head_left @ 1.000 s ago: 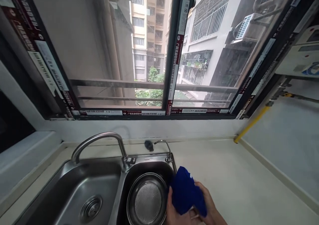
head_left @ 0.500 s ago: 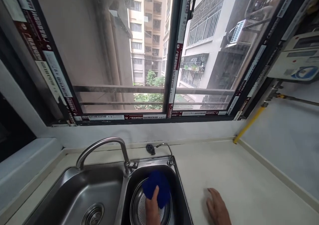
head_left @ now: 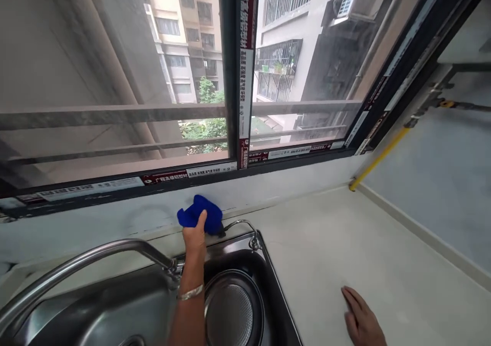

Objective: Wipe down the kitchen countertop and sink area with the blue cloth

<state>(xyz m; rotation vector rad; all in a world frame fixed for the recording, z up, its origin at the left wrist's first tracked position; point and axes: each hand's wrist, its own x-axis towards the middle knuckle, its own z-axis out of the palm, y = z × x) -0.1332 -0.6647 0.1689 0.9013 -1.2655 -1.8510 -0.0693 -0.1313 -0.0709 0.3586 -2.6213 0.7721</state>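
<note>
My left hand (head_left: 194, 238), a silver bracelet on its wrist, grips a blue cloth (head_left: 207, 214), thumb on top. The cloth is up at the white wall strip under the window, behind the sink (head_left: 274, 279). A dark scrubber (head_left: 222, 231) shows only in part beside it, by the small thin tap (head_left: 241, 222). Below my left forearm, a round metal pan (head_left: 232, 315) with a dimpled bottom lies in the right basin. My right hand (head_left: 362, 315) rests on the pale countertop (head_left: 318, 254) right of the sink, holding nothing, fingers stretched out.
A large curved faucet (head_left: 111, 249) arches over the left basin. The window frame (head_left: 199, 171) runs just above the cloth. At the right corner a yellow pipe (head_left: 379, 158) rises from the counter along the wall.
My left hand has moved the cloth up out of the right basin to the wall under the window. My right hand has shifted slightly right. The view has come closer to the window.
</note>
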